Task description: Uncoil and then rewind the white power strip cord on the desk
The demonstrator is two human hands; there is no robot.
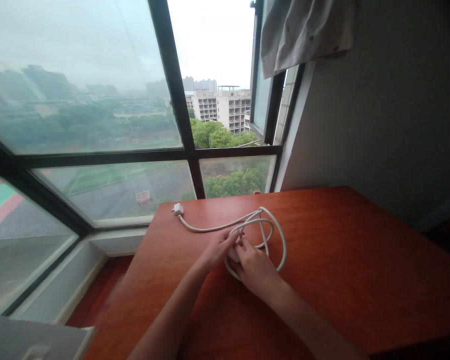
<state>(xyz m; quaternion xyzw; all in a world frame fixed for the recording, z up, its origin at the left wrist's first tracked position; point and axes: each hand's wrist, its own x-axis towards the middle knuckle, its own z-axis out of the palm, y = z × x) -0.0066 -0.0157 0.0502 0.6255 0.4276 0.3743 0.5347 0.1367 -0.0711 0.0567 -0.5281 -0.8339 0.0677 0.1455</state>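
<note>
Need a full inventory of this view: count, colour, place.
cable: one, white, looped on tabletop
plug: one, white, far left tabletop corner
block: one, white, between the hands, partly hidden
tabletop: one, red-brown, centre to right
window frame: one, dark, behind tabletop, one sash open
curtain: one, pale, dark-spotted, top
wall: one, grey, right
buildings: several, pale, outside
trees: several, green, outside
left hand: one, bare, at the block
right hand: one, bare, at the block
</note>
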